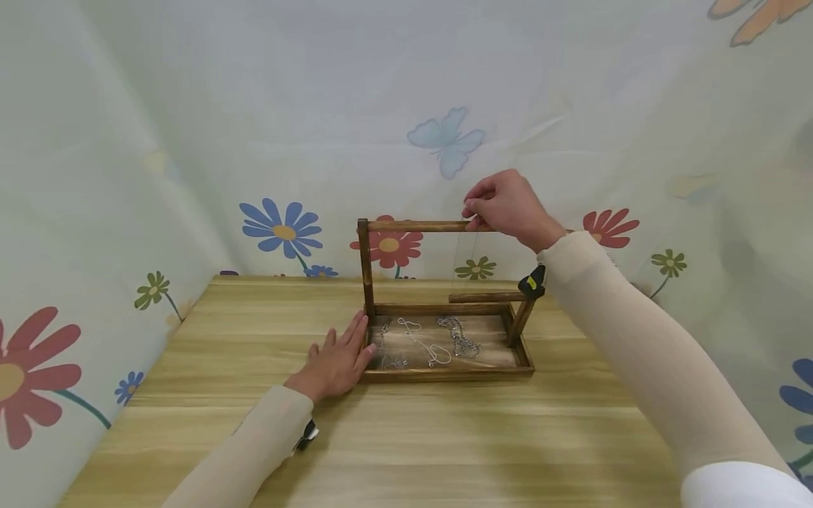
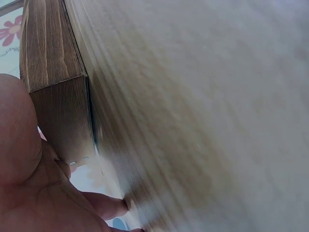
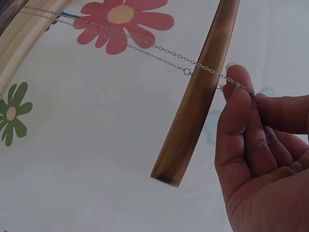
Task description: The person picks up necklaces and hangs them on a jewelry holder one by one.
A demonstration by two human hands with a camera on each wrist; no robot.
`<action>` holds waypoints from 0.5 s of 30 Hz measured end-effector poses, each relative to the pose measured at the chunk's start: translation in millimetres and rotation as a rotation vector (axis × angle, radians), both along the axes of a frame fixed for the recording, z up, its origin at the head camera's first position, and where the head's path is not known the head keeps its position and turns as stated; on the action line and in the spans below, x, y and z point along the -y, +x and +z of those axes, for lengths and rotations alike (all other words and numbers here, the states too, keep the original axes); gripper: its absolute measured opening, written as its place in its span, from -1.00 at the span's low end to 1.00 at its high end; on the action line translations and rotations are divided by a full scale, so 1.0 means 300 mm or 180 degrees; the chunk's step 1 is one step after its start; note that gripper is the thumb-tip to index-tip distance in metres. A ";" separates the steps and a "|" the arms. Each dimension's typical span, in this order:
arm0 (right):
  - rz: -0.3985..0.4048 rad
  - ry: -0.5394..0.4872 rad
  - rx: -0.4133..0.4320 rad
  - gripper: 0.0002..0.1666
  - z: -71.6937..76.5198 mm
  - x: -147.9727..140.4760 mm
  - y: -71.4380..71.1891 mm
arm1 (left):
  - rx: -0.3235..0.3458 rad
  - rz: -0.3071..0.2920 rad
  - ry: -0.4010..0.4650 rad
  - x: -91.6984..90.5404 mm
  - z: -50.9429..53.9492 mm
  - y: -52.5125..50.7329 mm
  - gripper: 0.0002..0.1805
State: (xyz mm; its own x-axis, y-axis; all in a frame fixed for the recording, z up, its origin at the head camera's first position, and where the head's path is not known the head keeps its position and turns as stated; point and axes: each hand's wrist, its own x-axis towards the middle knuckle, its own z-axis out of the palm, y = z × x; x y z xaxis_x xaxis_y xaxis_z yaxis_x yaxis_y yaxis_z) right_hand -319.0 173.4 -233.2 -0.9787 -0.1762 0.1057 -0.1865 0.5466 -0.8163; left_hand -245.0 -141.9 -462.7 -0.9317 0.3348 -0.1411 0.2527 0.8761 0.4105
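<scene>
A dark wooden jewelry stand (image 1: pixel 444 377) has a shallow tray, a high bar (image 1: pixel 413 226) on a left post and a lower bar (image 1: pixel 483 298) on a right post. At the high bar, my right hand (image 1: pixel 511 208) pinches a thin silver chain necklace (image 3: pixel 164 50) between thumb and fingers. Its strands cross the bar, one in front, and hang down. My left hand (image 1: pixel 336 360) rests against the tray's left end with its fingers extended; in the left wrist view, the stand's corner (image 2: pixel 63 111) is beside the palm.
Inside the tray lie a fine chain (image 1: pixel 392 360) at left, a silver chain (image 1: pixel 416 339) in the middle and a thicker beaded-looking chain (image 1: pixel 462 340) at right. The stand is on a wood-grain table (image 1: pixel 406 444). Behind hangs a flowered cloth (image 1: pixel 356 106).
</scene>
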 end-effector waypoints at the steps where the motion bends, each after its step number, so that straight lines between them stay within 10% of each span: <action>1: 0.0011 0.0005 -0.0002 -0.73 0.000 0.009 -0.002 | -0.0030 0.0000 0.0010 0.005 -0.013 -0.005 -0.21; 15: 0.0159 0.0082 -0.0127 -0.76 0.013 0.119 -0.017 | -0.0044 0.0004 -0.0130 0.007 0.017 -0.020 -0.22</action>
